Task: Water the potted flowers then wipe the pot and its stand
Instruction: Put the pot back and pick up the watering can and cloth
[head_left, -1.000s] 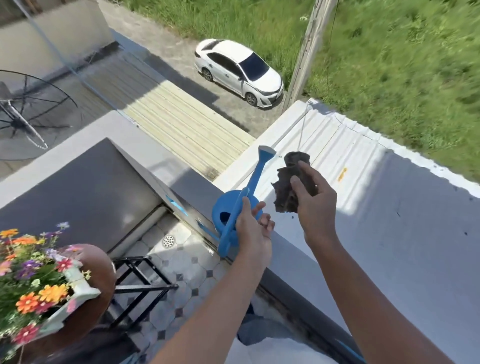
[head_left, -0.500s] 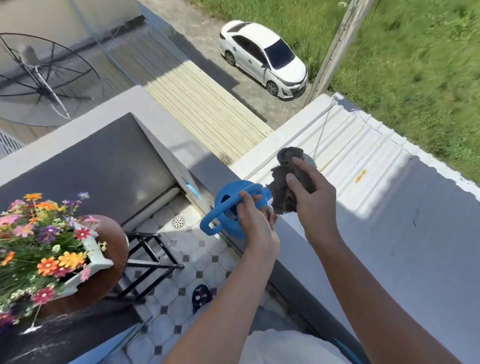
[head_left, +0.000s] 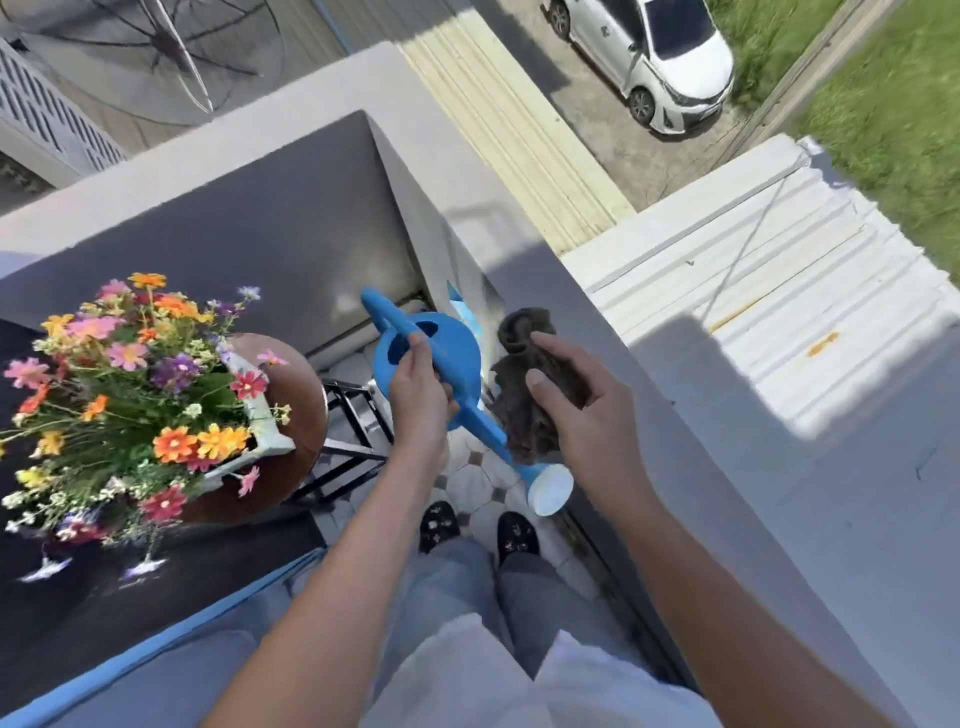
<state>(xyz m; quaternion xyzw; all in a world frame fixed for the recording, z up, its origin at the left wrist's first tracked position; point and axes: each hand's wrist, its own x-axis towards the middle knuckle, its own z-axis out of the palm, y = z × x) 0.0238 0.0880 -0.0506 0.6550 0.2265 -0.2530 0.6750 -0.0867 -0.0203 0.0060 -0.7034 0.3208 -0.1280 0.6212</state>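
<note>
My left hand (head_left: 421, 395) grips the handle of a blue watering can (head_left: 441, 364), whose spout with its white rose (head_left: 550, 488) points down toward me. My right hand (head_left: 582, 421) holds a dark crumpled cloth (head_left: 524, 415) just right of the can. Colourful flowers (head_left: 135, 395) fill a pale square pot (head_left: 260, 421) at the left. The pot sits on a round brown stand top (head_left: 306, 405) with black metal legs (head_left: 353, 441).
A grey balcony parapet (head_left: 701, 467) runs along the right, another wall (head_left: 260, 218) at the back. Patterned floor tiles (head_left: 478, 483) and my dark slippers (head_left: 441, 525) lie below. Beyond the wall are a corrugated roof (head_left: 753, 270) and a white car (head_left: 660, 57).
The view has swung down and left. My left hand has carried the watering can off the parapet and turned it so the spout points toward me; both hands now hover nearer the flowers.
</note>
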